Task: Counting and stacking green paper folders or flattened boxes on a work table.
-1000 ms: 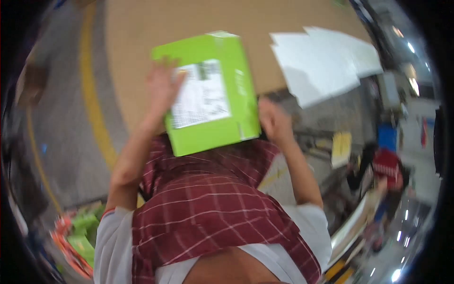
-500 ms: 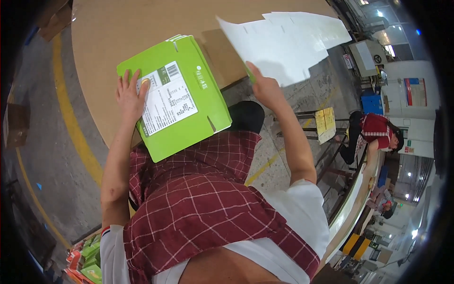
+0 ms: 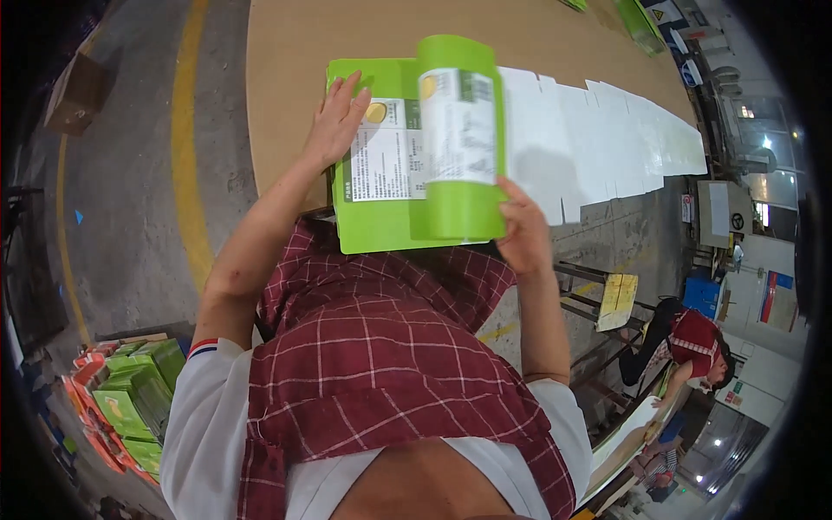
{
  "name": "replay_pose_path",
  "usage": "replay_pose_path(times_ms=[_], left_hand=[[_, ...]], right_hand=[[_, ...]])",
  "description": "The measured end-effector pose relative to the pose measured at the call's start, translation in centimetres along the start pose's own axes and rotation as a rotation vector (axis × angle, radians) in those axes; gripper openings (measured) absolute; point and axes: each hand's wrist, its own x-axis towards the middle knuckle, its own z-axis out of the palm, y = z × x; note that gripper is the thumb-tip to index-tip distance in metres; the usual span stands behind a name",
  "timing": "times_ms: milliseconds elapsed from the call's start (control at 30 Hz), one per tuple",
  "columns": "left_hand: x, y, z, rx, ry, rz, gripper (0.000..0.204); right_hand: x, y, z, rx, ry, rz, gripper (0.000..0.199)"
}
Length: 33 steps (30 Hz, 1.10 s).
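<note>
A stack of flat green carton blanks [image 3: 379, 227] with a white printed label panel lies at the near edge of the brown table. My left hand [image 3: 336, 128] rests on its upper left part, fingers stretched out. The top green carton blank [image 3: 457, 212] bends up and over in a curl, smeared by motion. At its lower right edge my right hand [image 3: 524, 227] is closed on it, the fingertips partly hidden. Beyond the curl, a white cut-edged cardboard sheet [image 3: 598, 134] with slits spreads to the right along the table.
The brown table [image 3: 290, 52] reaches away from me, with green pieces [image 3: 640, 26] at its far right. Green and orange cartons [image 3: 134, 403] are piled at lower left. A cardboard box [image 3: 76, 94] stands on the floor. A yellow-topped stool [image 3: 617, 302] and a seated person [image 3: 689, 347] are at right.
My right hand has come down toward me from the raised white sheet and now holds a curled green blank. White cardboard now lies spread on the right. The view has shifted.
</note>
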Motion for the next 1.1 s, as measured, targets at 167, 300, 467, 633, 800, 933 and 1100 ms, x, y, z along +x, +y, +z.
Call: replay_pose_path(times_ms=[167,300,467,633,800,933,1100], left_hand=[[-0.2,-0.4,0.0,-0.034,-0.053,-0.005,0.07],[0.1,0.1,-0.3,-0.057,-0.076,0.002,0.071],[0.2,0.6,-0.5,-0.059,-0.019,0.015,0.07],[0.3,1.9,-0.4,-0.156,0.007,-0.017,0.063],[0.0,1.2,0.7,0.421,0.124,0.17,0.05],[0.1,0.9,1.8,0.687,0.008,0.237,0.042],[-0.2,1.0,1.8,0.692,0.029,0.229,0.051]], right_hand=[[-1.0,-2.4,0.3,0.045,0.085,-0.006,0.053],[-0.5,1.4,1.0,0.017,-0.045,0.195,0.044],[0.9,2.2,4.0,-0.206,0.065,0.194,0.042],[1.3,2.3,4.4,-0.188,0.019,0.285,0.043],[1.7,2.2,4.4,-0.294,0.013,0.338,0.043],[2.6,0.9,2.1,-0.566,-0.075,0.305,0.041],[4.3,-4.8,-2.2,-1.082,0.235,0.061,0.044]])
